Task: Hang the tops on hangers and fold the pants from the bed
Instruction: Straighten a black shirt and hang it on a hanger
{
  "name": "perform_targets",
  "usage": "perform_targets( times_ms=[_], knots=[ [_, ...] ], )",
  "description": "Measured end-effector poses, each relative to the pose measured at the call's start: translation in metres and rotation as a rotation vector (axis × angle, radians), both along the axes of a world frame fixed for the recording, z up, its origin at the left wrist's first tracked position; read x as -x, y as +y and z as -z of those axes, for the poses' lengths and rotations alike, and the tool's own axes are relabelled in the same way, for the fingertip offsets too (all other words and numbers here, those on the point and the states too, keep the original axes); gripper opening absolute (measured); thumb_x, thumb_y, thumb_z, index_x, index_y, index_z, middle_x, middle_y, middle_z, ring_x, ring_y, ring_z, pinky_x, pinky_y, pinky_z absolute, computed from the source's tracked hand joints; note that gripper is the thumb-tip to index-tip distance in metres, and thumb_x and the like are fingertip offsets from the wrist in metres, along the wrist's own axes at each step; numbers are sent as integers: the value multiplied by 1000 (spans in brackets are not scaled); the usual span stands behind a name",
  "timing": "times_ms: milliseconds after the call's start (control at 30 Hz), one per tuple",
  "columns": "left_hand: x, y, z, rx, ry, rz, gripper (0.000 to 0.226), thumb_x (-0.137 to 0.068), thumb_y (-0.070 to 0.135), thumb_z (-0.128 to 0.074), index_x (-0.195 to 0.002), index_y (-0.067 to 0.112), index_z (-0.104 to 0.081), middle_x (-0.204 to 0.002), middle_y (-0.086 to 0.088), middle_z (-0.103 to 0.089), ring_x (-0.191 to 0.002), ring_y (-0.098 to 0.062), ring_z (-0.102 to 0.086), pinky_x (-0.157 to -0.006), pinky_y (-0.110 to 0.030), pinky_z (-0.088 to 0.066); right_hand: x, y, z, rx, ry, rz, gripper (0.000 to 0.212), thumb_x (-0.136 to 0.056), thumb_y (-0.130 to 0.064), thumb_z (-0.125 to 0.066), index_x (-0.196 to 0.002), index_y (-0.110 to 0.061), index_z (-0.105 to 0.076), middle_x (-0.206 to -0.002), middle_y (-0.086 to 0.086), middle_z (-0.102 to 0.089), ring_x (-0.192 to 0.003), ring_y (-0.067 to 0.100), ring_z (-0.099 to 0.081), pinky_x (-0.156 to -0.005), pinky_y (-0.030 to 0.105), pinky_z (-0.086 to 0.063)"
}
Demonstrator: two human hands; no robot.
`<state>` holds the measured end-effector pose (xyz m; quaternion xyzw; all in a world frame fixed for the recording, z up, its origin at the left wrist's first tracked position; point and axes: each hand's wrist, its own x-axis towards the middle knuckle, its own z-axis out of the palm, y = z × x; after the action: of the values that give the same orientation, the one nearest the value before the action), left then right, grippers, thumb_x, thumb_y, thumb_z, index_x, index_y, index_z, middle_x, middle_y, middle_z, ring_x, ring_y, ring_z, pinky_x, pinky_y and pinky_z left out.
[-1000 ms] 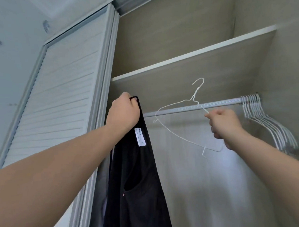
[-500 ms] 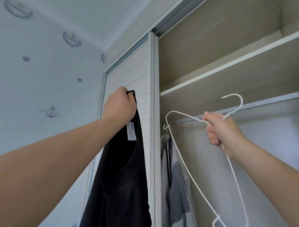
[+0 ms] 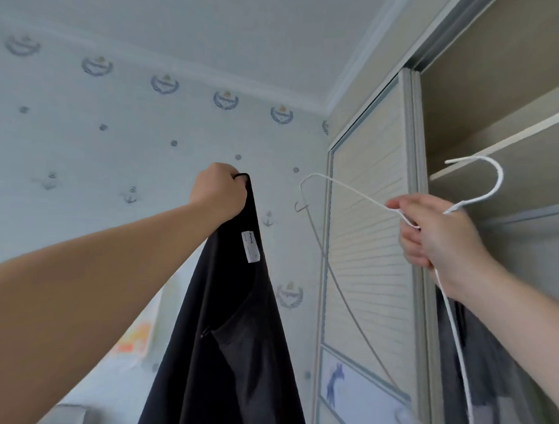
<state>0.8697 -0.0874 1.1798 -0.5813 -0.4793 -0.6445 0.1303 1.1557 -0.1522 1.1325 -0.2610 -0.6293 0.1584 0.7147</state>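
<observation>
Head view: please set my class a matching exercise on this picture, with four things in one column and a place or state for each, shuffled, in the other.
Things
1. black top
2. white wire hanger
3. white label
4. slatted wardrobe door

Places or states
A. gripped by the right hand just below its hook
B. stands behind the hanger's wire
C. hangs down from the left hand
D. sits on the black fabric, just under the left hand

Pairs: 1-C; 2-A; 3-D; 4-B
</observation>
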Motion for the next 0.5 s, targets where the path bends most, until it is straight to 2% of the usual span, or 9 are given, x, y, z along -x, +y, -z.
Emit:
perform_targets(
  times_ms=[100, 200, 500],
  knots=[
    [49, -46, 17, 62, -32, -89, 33, -97, 14, -47, -65, 13, -40, -62, -5, -37, -59, -26, -33, -50, -29, -24, 44, -21, 19, 7, 3, -115, 21, -102, -13, -47, -90, -11, -64, -48, -2, -28, -38, 11, -21, -44, 21, -12],
    [94, -93, 32, 111, -47, -189, 41, -96, 12, -47, -60, 17, -28, -58, -3, -28, -55, -23, -26, -50, -29, -18, 93, -42, 35, 22, 3, -224, 21, -101, -12, -48, -86, -12, -63, -47, -3, -27, -36, 10, -20, -44, 17, -12],
    [229, -225, 62, 301, -89, -449, 43, -93, 11, -48, -57, 19, -26, -60, -1, -23, -58, -22, -21, -52, -28, -17, 224, -108, 73, 102, -84, -515, 23, -102, -10, -47, -88, -9, -64, -48, -3, -27, -39, 12, -18, -45, 16, -13]
  ],
)
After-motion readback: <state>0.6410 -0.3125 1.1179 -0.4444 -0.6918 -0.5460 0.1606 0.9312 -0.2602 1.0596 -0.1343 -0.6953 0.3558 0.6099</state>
